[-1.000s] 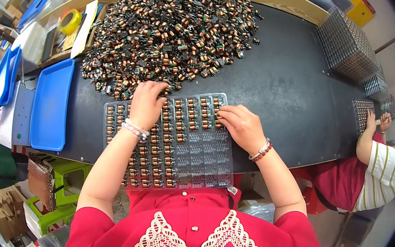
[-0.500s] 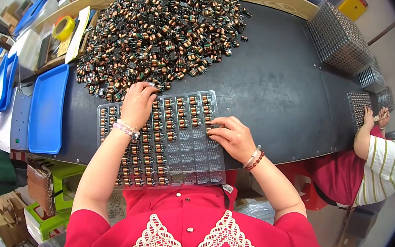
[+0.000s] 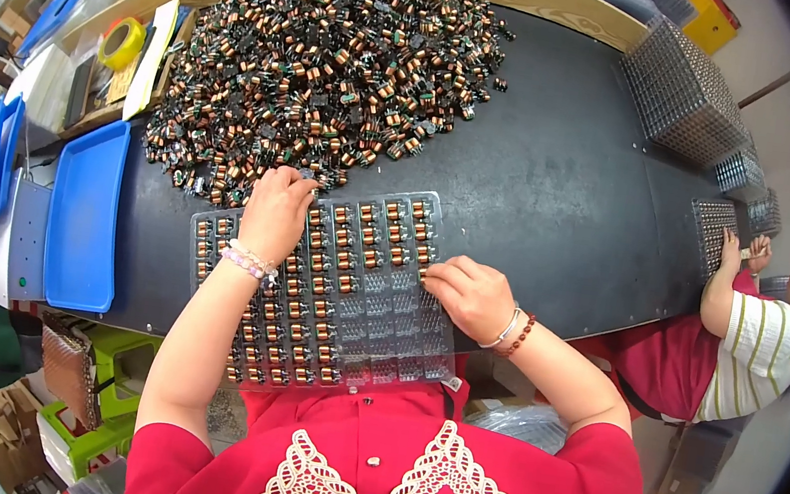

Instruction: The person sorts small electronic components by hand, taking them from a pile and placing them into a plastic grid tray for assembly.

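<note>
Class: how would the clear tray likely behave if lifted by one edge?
The clear tray looks like thin plastic, so it would probably flex. Copper-coloured coils fill more of its left side than its right, so the left may feel heavier. They sit uncovered, so a tilt might spill some.

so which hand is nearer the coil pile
Left. The left hand is at the near edge of the coil pile; the right hand is farther off, at the right side of the clear tray.
</note>
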A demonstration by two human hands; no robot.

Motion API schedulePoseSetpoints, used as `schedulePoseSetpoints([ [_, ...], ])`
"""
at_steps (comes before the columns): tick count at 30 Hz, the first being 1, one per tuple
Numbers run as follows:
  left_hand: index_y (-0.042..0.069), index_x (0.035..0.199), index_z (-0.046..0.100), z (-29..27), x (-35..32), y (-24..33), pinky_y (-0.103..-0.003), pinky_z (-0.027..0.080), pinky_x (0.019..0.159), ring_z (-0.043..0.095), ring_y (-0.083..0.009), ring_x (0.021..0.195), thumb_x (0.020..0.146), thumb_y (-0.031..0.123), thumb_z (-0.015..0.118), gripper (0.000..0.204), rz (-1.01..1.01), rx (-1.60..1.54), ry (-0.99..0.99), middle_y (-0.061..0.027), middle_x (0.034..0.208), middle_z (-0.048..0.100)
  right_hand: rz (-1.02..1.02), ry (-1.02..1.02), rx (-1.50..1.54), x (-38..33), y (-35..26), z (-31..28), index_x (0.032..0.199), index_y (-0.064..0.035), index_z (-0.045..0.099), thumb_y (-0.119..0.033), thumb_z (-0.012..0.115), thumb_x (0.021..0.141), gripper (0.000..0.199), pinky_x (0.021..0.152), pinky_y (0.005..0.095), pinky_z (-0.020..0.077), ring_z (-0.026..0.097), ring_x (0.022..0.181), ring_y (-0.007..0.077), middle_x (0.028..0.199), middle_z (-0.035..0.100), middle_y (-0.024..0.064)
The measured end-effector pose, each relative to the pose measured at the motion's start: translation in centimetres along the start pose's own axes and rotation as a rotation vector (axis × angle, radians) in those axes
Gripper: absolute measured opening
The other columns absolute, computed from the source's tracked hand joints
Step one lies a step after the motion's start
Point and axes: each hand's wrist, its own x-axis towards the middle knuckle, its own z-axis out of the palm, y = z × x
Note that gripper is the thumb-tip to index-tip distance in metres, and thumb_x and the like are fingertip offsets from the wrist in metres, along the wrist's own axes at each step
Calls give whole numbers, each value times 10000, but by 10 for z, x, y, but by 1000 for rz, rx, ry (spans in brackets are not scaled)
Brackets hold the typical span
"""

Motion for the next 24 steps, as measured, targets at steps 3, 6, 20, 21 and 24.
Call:
schedulePoseSetpoints([
  [3,44,973,691,-7,2,6,-390,457,830,547,-274,918,828,75,646,155,56,51,-10,-86,938,583,172,59,147,19,14,-5,825,-93,654,-202,750,766,157,628,312,540,631,750,202,928,675,25],
  [6,55,917,700,0,22,17,-375,458,827,537,-256,918,772,105,701,153,96,33,63,-65,931,582,282,244,-20,74,49,13,883,-115,639,-249,725,797,181,645,352,544,647,773,224,902,666,34],
  [20,53,949,629,13,44,30,-362,464,859,548,-249,989,767,67,580,189,326,432,-99,-102,1074,593,362,215,51,67,54,20,858,-132,676,-160,723,769,105,675,348,536,660,800,227,872,690,21],
  [21,52,964,622,11,43,27,-364,467,865,550,-249,990,764,64,580,204,327,416,-155,-108,1086,588,306,273,133,61,43,14,867,-124,680,-136,725,766,111,692,339,538,661,811,227,897,696,25],
  [24,51,1037,627,10,35,33,-372,478,846,557,-262,974,779,17,573,265,286,219,-87,-115,1054,563,193,109,290,33,15,9,884,-115,698,-119,728,763,124,734,317,541,647,855,196,940,702,3],
])
